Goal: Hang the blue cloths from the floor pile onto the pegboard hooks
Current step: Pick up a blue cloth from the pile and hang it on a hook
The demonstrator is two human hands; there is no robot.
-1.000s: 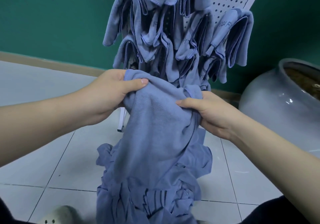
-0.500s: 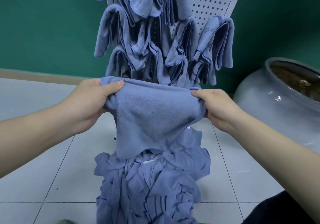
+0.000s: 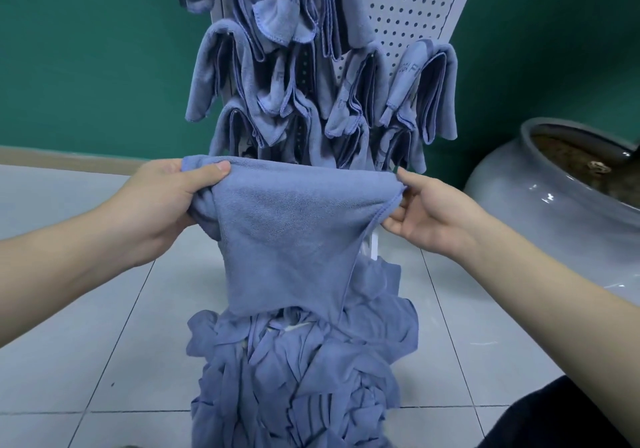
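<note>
I hold one blue cloth (image 3: 291, 232) stretched by its top edge in front of me. My left hand (image 3: 162, 201) grips its left corner with the thumb on top. My right hand (image 3: 426, 212) pinches its right corner. The cloth hangs down over the pile of blue cloths (image 3: 298, 378) on the tiled floor. Behind it stands the white pegboard (image 3: 408, 7), with several blue cloths (image 3: 294, 76) draped over its hooks. The hooks themselves are hidden under the cloths.
A large grey ceramic pot (image 3: 540, 205) sits on the floor at the right, close to my right arm. A green wall (image 3: 86, 49) with a beige skirting runs behind the pegboard. Pale floor tiles (image 3: 86, 309) lie to the left of the pile.
My hands have moved apart and upward, spreading the bunched cloth flat along its top edge. Its lower end has lifted off the pile. The view has tilted up slightly.
</note>
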